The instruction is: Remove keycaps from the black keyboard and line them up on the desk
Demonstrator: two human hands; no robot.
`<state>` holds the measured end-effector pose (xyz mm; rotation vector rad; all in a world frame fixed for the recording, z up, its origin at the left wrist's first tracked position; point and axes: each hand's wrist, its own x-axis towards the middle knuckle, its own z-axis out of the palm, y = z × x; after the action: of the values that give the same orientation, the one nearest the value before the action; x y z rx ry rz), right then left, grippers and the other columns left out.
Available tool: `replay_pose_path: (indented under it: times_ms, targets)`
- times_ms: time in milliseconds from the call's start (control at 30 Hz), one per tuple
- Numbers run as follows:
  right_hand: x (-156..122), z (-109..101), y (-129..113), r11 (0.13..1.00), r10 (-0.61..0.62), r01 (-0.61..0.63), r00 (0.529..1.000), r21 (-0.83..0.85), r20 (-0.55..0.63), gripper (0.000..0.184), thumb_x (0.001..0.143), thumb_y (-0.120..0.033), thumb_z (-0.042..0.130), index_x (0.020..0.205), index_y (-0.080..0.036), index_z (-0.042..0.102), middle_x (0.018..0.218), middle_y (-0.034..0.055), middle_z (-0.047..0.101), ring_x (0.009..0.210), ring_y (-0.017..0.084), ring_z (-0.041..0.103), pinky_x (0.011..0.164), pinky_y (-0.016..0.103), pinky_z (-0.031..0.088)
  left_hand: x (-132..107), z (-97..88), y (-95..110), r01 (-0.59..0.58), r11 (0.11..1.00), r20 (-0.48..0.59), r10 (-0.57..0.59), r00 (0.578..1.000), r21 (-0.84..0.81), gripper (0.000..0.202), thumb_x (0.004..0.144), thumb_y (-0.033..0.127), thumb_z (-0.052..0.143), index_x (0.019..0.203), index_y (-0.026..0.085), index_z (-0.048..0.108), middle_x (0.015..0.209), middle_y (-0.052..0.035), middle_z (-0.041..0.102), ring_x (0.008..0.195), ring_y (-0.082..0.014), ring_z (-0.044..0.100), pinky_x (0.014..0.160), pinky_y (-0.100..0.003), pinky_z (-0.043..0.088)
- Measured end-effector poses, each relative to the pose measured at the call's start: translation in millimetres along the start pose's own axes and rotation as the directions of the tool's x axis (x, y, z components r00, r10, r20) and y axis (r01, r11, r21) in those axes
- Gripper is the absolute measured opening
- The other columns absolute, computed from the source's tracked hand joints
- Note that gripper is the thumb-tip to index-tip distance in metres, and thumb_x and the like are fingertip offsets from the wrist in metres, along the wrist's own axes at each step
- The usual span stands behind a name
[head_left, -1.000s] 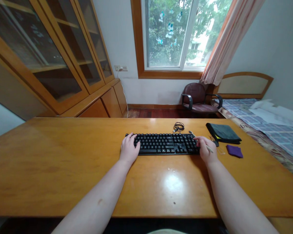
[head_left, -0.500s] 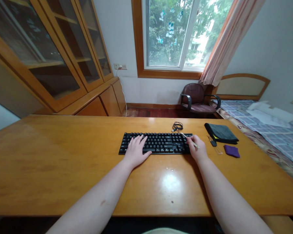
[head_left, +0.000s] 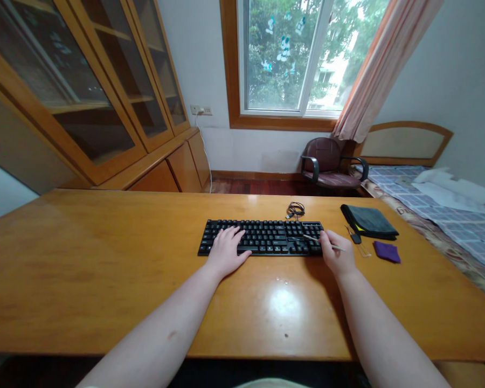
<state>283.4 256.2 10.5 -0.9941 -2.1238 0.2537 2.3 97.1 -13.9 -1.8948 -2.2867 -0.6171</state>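
Note:
A black keyboard (head_left: 269, 237) lies flat on the wooden desk. My left hand (head_left: 227, 251) rests on its left part with the fingers spread over the keys. Over the right end of the keyboard, my right hand (head_left: 338, 253) pinches a slim, pale brush (head_left: 312, 237). The brush's tip points left, over the keys beside the number pad; whether it touches them is hard to tell. Behind the keyboard sits its coiled black cable (head_left: 295, 209).
Right of my right hand lie a folded grey cloth (head_left: 369, 221), a small black tool with wire loops (head_left: 355, 237) and a purple cloth (head_left: 387, 251). Past the desk stand a chair (head_left: 323, 161), a bed (head_left: 428, 186) and a glass-door cabinet (head_left: 145, 145).
My right hand has shifted right and slightly down with the brush, which now lies nearly level instead of slanting. My left hand stays in place on the keys.

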Motion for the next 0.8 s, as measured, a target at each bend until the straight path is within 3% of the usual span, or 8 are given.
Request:
replay_pose_path:
  times_ms: [100, 267, 633, 800]
  targets:
    - [1, 0, -1, 0.999, 0.045, -0.045, 0.999, -0.002, -0.008, 0.035, 0.089, -0.038, 0.04, 0.059, -0.02, 0.043, 0.052, -0.0021, 0.043, 0.05, 0.011, 0.043, 0.051, 0.022, 0.028, 0, 0.6, 0, 0.0, 1.0, 0.001, 0.0, 1.0, -0.001, 0.059, 0.075, 0.051, 0.055, 0.125, 0.021, 0.05, 0.133, -0.0096, 0.048, 0.126, -0.028, 0.039, 0.109, -0.047, 0.024]
    - [5, 7, 1, 0.998, 0.048, -0.044, 0.994, -0.043, 0.099, 0.035, 0.088, -0.043, 0.042, 0.063, -0.02, 0.051, 0.056, -0.0008, 0.052, 0.054, 0.011, 0.048, 0.052, 0.021, 0.03, 1, 1.1, 0, -0.003, 1.0, 0.005, 0.003, 1.0, -0.001, 0.059, 0.075, 0.051, 0.054, 0.125, 0.021, 0.05, 0.133, -0.0091, 0.048, 0.126, -0.0279, 0.039, 0.109, -0.048, 0.023]
    - [2, 19, -5, 0.992, -0.008, 0.029, 0.985, -0.121, 0.174, 0.036, 0.089, -0.041, 0.036, 0.061, -0.021, 0.044, 0.055, -0.0003, 0.049, 0.053, 0.012, 0.045, 0.052, 0.023, 0.029, 1, 1.9, 0, 0.001, 1.0, 0.003, -0.001, 1.0, 0.019, 0.059, 0.077, 0.052, 0.053, 0.126, 0.02, 0.05, 0.134, -0.0093, 0.048, 0.126, -0.0276, 0.038, 0.109, -0.047, 0.023]
    - [-8, 12, -13, 0.99, 0.007, 0.017, 0.986, -0.142, 0.168, 0.038, 0.089, -0.041, 0.037, 0.057, -0.021, 0.04, 0.052, -0.0012, 0.046, 0.05, 0.012, 0.043, 0.05, 0.023, 0.027, 1, 3.2, -1, 0.007, 1.0, -0.008, -0.006, 1.0, 0.024, 0.058, 0.076, 0.052, 0.053, 0.125, 0.021, 0.05, 0.133, -0.0097, 0.048, 0.125, -0.0279, 0.039, 0.109, -0.047, 0.023]
